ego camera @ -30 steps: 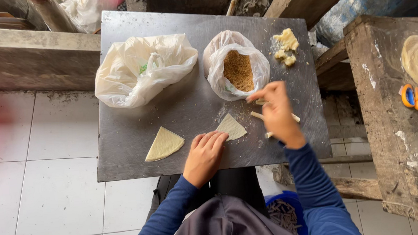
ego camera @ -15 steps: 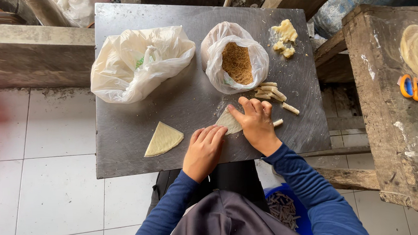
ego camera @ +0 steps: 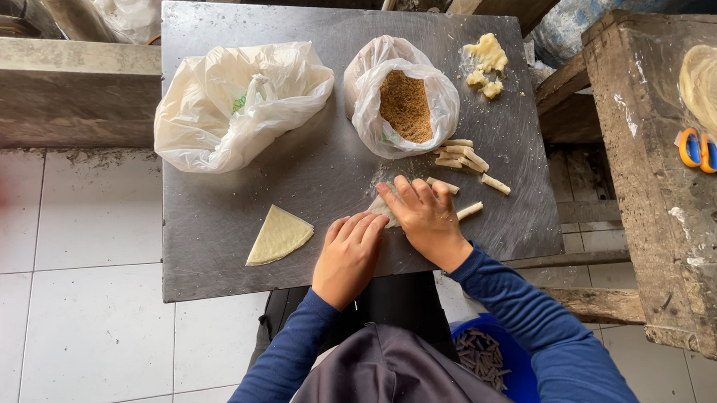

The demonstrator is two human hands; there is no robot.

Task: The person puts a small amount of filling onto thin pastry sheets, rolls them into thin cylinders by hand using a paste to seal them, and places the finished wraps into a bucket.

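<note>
Both hands are at the near edge of the grey metal tabletop [ego camera: 211, 262], pressed side by side on a pale, thin wrapper sheet [ego camera: 382, 209] of which only a sliver shows beyond the fingertips. The left hand [ego camera: 350, 257] lies palm down with the fingers together and gently curled over the sheet; the right hand [ego camera: 427, 220] lies flat with the fingers slightly spread, bearing on the same piece. Judgement: the step in hand is the rolling or folding of a filled wrapper, and the next move calls for even pressure from both hands, pushing away from the body so the roll stays tight. How the wrapper is oriented, and where its long axis runs, cannot be told, since the hands cover most of it. A second pale triangular wrapper [ego camera: 279, 235] lies flat to the left, well apart, its apex towards the far side. Just beyond the right hand lie several finished pale rolled sticks [ego camera: 463, 154], mostly lying crosswise. Beside them stands an open clear plastic bag of brown crumbly filling [ego camera: 405, 106], with a larger white plastic bag [ego camera: 234, 101] to its left and a lump of yellowish paste [ego camera: 485, 54] to its right.
</note>
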